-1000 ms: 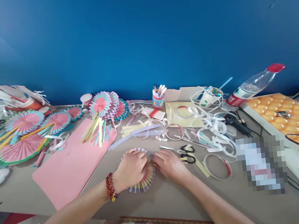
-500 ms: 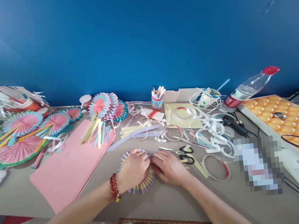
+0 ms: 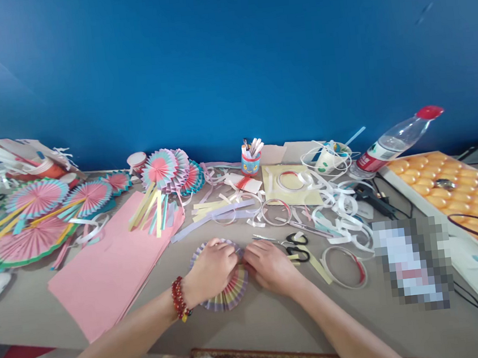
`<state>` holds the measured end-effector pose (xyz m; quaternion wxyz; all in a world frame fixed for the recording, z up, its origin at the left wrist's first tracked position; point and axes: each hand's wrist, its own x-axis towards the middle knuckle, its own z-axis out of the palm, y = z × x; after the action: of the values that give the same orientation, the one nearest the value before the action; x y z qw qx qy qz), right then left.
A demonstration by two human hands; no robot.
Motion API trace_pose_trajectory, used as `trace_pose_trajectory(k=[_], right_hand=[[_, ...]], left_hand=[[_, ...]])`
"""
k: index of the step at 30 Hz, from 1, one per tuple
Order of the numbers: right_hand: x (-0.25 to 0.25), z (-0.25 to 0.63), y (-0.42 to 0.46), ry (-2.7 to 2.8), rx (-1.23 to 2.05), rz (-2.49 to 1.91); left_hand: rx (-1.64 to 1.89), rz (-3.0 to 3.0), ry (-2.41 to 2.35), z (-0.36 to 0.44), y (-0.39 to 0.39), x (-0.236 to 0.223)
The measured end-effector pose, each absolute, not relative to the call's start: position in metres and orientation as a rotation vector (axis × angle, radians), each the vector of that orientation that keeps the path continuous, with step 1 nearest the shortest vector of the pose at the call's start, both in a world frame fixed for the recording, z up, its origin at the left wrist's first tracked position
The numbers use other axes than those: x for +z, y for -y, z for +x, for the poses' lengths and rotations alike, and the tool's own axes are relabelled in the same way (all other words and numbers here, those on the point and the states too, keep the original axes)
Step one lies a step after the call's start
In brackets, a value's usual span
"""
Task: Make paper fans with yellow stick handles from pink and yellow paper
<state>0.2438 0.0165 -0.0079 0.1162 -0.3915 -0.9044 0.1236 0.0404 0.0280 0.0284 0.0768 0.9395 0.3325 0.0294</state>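
A round pleated paper rosette, striped in purple, yellow and pink, lies on the table under my hands. My left hand rests across its upper part with the fingers curled, gripping the folds near the right edge. Opposite it, my right hand has its fingers bent and pressed to that same right edge. The fingertips of both hands almost meet there, and what is between them is partly hidden. Just right of my right hand lie black-handled scissors beside a yellow paper strip.
Pink paper sheets lie to the left, with finished rosettes beyond. Rolls of double-sided tape, curled white strips and a glue gun lie to the right. A plastic bottle tilts near the blue wall.
My hands keep the same hold at the rosette's right edge, with only small finger movements. The whole view has shifted slightly; nothing else on the table has moved.
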Motion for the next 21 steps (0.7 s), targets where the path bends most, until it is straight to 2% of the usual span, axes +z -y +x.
trace_pose_trajectory(k=[21], right_hand=[[-0.0070, 0.2467, -0.0159, 2.576, 0.424, -1.140]], left_hand=[[0.158, 2.746, -1.023, 0.0372, -0.0258, 0.0266]])
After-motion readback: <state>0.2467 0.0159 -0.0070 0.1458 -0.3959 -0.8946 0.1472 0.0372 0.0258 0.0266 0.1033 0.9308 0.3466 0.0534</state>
